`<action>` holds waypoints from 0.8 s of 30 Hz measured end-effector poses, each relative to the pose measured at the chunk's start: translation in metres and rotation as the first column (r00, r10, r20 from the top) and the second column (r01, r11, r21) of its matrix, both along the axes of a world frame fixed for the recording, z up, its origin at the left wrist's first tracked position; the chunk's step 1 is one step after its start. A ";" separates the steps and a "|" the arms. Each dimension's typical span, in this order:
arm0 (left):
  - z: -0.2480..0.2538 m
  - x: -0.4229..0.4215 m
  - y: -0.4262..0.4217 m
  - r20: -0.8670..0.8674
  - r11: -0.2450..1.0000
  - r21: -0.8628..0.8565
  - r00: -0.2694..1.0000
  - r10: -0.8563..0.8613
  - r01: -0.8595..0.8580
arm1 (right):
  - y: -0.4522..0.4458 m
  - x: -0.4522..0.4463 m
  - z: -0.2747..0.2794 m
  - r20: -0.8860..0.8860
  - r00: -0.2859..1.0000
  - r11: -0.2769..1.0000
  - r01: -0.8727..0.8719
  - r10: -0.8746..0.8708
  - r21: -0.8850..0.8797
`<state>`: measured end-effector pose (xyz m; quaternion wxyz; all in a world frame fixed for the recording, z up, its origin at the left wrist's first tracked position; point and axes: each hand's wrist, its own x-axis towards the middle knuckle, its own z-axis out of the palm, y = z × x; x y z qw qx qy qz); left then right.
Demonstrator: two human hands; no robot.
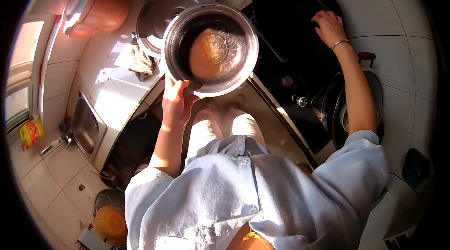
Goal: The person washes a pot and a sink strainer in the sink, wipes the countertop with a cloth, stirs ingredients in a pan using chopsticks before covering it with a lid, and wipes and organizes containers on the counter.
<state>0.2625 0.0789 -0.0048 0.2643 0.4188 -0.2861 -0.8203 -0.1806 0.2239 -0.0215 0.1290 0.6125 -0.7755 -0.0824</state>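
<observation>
My left hand [176,102] grips the lower left rim of a metal bowl [251,48], thumb near the edge. The bowl is tilted so its inside shows, with a brownish patch and light bits at the bottom. Over the right side of a large black pan [295,11], my right hand [329,29] has its fingers curled together; whatever they hold, if anything, is hidden. A bracelet [339,44] circles the right wrist. The pan sits on a black stovetop [276,95], its inside too dark to make out.
A round metal lid or pan [150,13] lies behind the bowl, with a crumpled cloth [142,64] beside it. A pink lidded bucket [110,11] stands at upper left, and a sink [89,123] below. Another pan [375,95] rests by my right forearm.
</observation>
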 end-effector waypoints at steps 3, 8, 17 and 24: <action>-0.004 -0.001 0.000 -0.048 0.999 0.004 0.998 -0.031 0.032 | -0.025 0.040 0.039 0.462 0.887 0.973 0.124 -0.020 -0.195; -0.023 0.001 0.006 -0.103 0.997 0.057 0.993 -0.049 0.055 | -0.071 0.134 0.101 0.705 0.596 0.877 0.003 0.384 -0.480; -0.002 0.120 -0.008 -0.138 0.955 0.005 0.946 0.293 -0.296 | -0.158 0.327 0.050 0.901 -0.265 0.938 0.035 0.342 -0.346; -0.024 0.299 -0.071 0.073 0.789 -0.089 0.786 0.614 -0.608 | -0.253 0.511 -0.006 0.650 -0.685 0.943 -0.197 -0.328 0.268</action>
